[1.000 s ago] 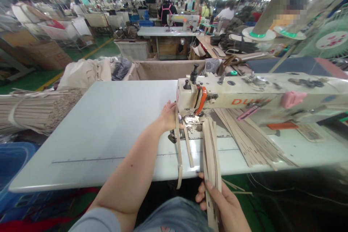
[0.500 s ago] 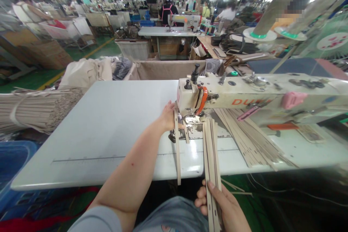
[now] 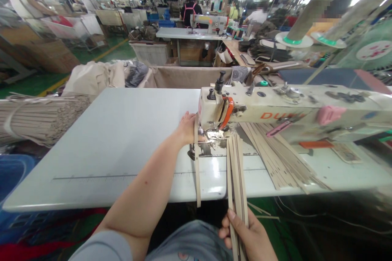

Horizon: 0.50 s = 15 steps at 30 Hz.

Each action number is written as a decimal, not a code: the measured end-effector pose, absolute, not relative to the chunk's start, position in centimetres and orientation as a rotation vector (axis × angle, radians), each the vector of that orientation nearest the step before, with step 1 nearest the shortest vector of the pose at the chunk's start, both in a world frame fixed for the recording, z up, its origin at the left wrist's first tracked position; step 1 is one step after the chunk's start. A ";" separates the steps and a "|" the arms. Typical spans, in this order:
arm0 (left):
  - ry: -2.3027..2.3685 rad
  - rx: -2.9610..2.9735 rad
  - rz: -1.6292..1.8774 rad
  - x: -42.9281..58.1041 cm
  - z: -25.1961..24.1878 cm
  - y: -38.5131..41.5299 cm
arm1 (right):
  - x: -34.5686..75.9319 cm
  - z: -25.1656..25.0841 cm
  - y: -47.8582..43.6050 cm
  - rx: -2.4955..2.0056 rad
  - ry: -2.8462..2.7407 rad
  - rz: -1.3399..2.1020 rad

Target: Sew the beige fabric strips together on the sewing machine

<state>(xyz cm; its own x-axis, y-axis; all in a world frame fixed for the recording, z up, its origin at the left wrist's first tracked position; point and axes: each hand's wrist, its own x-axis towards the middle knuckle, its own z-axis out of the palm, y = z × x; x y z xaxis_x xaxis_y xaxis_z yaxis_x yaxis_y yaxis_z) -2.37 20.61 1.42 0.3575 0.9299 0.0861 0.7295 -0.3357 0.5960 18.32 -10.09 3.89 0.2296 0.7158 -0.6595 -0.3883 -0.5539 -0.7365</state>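
Observation:
My left hand is at the left of the sewing machine's needle plate, its fingers partly hidden by a beige strap and the machine head. That narrow strap crosses the hand at the thumb, seems held there, and hangs down past the table's front edge. Low in front of the table, my right hand is closed around a bundle of similar slotted straps, thumb on top. The upper ends of this bundle rest on the table just in front of the needle plate.
The sewing machine spans the right side of the white table. More loose straps fan out under its arm. At left are a tied strap bundle and a blue crate. Thread cones stand behind; people work farther back.
A short strap end beside my left thumb on the needle plate no longer shows. My left hand and its strap shift slightly left in view. The right hand keeps its bundle.

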 end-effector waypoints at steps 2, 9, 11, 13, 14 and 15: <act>1.471 2.144 0.576 -2.3 1.4 20.9 | 18.4 3.9 -10.2 -1.575 -0.328 1.492; 1.472 2.133 0.610 -2.4 0.6 21.5 | 18.4 4.2 -10.3 -1.472 -0.273 1.467; 1.461 2.142 0.599 -2.4 0.6 21.4 | 18.5 4.2 -10.3 -1.457 -0.265 1.463; 1.454 2.149 0.587 -2.3 0.8 21.4 | 18.6 4.1 -10.5 -1.451 -0.258 1.461; 1.453 2.150 0.585 -2.3 0.9 21.4 | 18.7 4.0 -10.6 -1.448 -0.257 1.463; 1.449 2.152 0.589 -2.2 1.0 21.4 | 18.8 3.9 -10.8 -1.446 -0.259 1.468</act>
<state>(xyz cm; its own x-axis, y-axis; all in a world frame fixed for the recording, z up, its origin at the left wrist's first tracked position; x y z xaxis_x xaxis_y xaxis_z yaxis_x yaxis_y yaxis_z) -2.21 21.44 0.97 0.3481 0.9336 0.0855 0.7284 -0.3267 0.6023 18.79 -10.78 3.89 0.2351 0.7473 -0.6215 -0.4890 -0.4617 -0.7401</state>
